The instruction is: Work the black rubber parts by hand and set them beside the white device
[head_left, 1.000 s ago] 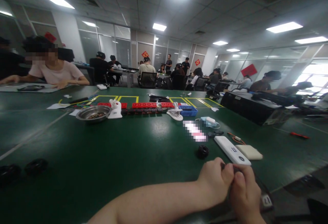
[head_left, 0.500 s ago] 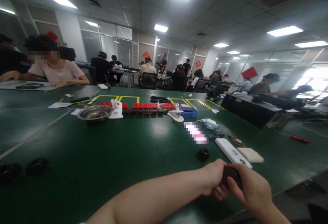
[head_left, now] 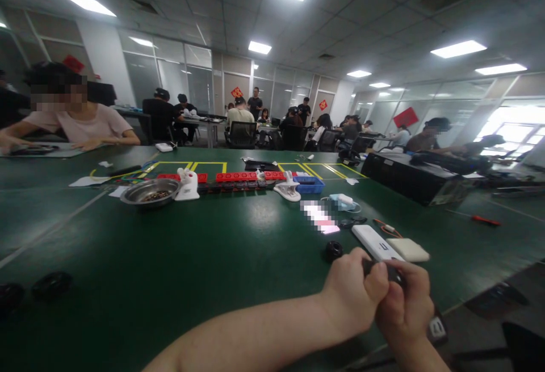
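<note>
Since both bare hands meet over the green tabletop (head_left: 221, 270) at lower right, the step in hand looks like two-handed work on one small dark piece (head_left: 394, 275). Piece sits between the hands, mostly covered by fingers; shape and exact action can't be told. Left hand (head_left: 352, 289) is curled into a near fist around its left part, thumb pressed inward. Right hand (head_left: 406, 306) is closed on the other part, index finger bent over the top, thumb coming up from below. Both grips firm-looking; whether they twist, press or pull, cannot tell.

Close by: one glossy black ring-shaped part (head_left: 333, 251) on the tabletop, just beyond the left hand. Flat white oblong block with dark markings (head_left: 373, 241) lies behind the knuckles, its near end hidden by the fingers; cream-coloured rounded square pad (head_left: 409, 250) just beside it. Two more black rounded parts, one here (head_left: 51, 285) and one at the picture edge (head_left: 11, 296), lie well apart at far left, untouched. Round metal bowl (head_left: 147, 202) with small bits inside stands farther back.

Judgement: next move calls for steady opposed pressure from both thumbs; any regrip would need one hand holding the piece securely, as it's small and easily dropped.
</note>
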Demonstrator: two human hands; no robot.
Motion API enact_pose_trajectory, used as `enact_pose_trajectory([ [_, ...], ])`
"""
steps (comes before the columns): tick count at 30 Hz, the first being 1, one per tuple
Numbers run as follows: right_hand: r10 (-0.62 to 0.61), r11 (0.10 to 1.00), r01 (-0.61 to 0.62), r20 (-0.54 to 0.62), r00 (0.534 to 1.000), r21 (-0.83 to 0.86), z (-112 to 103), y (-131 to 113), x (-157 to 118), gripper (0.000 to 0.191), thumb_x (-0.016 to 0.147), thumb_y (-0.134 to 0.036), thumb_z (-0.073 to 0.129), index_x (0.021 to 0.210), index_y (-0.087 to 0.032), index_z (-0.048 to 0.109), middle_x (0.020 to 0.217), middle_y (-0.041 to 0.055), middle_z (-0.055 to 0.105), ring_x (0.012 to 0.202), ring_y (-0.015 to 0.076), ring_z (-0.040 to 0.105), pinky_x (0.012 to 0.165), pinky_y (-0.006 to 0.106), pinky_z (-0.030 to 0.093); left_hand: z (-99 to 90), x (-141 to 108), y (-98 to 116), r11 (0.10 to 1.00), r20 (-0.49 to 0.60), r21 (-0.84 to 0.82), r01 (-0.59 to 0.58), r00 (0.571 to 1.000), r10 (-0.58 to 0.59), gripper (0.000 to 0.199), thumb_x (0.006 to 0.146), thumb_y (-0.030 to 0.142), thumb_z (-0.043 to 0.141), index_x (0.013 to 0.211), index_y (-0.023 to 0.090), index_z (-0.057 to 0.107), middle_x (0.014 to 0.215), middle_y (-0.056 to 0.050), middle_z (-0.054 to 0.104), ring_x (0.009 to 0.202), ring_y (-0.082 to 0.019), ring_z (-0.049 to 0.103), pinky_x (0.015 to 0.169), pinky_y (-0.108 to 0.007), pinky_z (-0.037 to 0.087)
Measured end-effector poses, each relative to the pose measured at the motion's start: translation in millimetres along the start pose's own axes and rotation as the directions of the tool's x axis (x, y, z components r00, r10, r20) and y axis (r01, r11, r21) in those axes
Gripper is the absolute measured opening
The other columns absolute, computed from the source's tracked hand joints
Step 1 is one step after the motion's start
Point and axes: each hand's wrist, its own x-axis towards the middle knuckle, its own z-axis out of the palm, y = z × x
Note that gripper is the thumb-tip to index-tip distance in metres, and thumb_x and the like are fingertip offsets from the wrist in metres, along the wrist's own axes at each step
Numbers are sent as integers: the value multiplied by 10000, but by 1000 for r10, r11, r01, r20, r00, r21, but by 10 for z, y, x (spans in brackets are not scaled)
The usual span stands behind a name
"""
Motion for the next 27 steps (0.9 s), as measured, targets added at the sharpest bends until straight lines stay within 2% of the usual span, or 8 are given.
enact_pose_trajectory([
  [3, 135, 989, -134, -26, 990, 64, 7, -53, -40, 412, 793, -503, 286, 802, -137, 477, 712, 44, 493, 596, 157, 473, 542, 257, 344, -10, -13, -37, 991, 0, 87, -102, 995, 103, 385, 779, 467, 281, 800, 150, 498, 677, -44, 556, 608, -164, 513, 545, -254, 378],
  [7, 285, 949, -285, 20, 958, 136, 43, 12, -121, 439, 740, -545, 326, 763, -139, 489, 687, 42, 493, 593, 164, 467, 527, 257, 336, -2, 6, -122, 971, 41, 193, -140, 990, 135, 363, 760, 458, 306, 805, 149, 493, 682, -52, 555, 611, -179, 528, 548, -266, 394],
  [12, 478, 826, -495, 132, 869, 268, 100, 154, -176, 420, 689, -552, 409, 769, -147, 483, 695, 39, 513, 624, 169, 486, 537, 259, 371, 18, 24, -184, 969, 114, 236, -68, 993, 42, 471, 800, 519, 207, 870, 151, 492, 731, -64, 584, 679, -209, 562, 584, -287, 416],
  [16, 562, 739, -609, 233, 793, 290, 39, 344, -6, 440, 640, -526, 515, 865, -150, 484, 641, 21, 512, 462, 113, 437, 414, 217, 353, 3, -58, -275, 975, 175, 223, 19, 983, -60, 547, 807, 547, 159, 1109, 154, 390, 882, -78, 582, 788, -226, 563, 676, -335, 437],
  [19, 512, 809, -560, 255, 821, 180, -5, 587, 222, 494, 658, -519, 518, 986, -149, 512, 688, 45, 550, 440, 104, 437, 406, 217, 358, -71, -181, -406, 953, 346, 283, -109, 938, 5, 541, 776, 551, 298, 1166, 182, 368, 1000, -81, 543, 858, -231, 540, 719, -350, 442],
  [22, 406, 905, -425, 347, 846, -21, 83, 852, 381, 480, 669, -492, 525, 1019, -165, 543, 837, 79, 576, 631, 170, 539, 551, 275, 428, -194, -316, -548, 885, 519, 344, -314, 849, 99, 516, 716, 477, 480, 1139, 187, 424, 1092, -80, 500, 976, -242, 481, 827, -365, 403],
  [24, 374, 925, -361, 443, 815, -117, 226, 987, 404, 495, 674, -450, 536, 1069, -153, 512, 902, 91, 570, 727, 193, 552, 638, 306, 440, -290, -392, -622, 865, 551, 361, -348, 828, 103, 512, 700, 424, 528, 1143, 188, 427, 1139, -75, 470, 1022, -225, 450, 880, -348, 373],
  [27, 357, 934, -276, 588, 726, -226, 482, 1099, 328, 504, 689, -366, 544, 1126, -130, 459, 934, 96, 565, 805, 207, 551, 728, 334, 428, -439, -466, -690, 871, 507, 388, -301, 859, 71, 501, 707, 385, 534, 1157, 196, 418, 1184, -64, 439, 1068, -207, 413, 921, -329, 342],
])
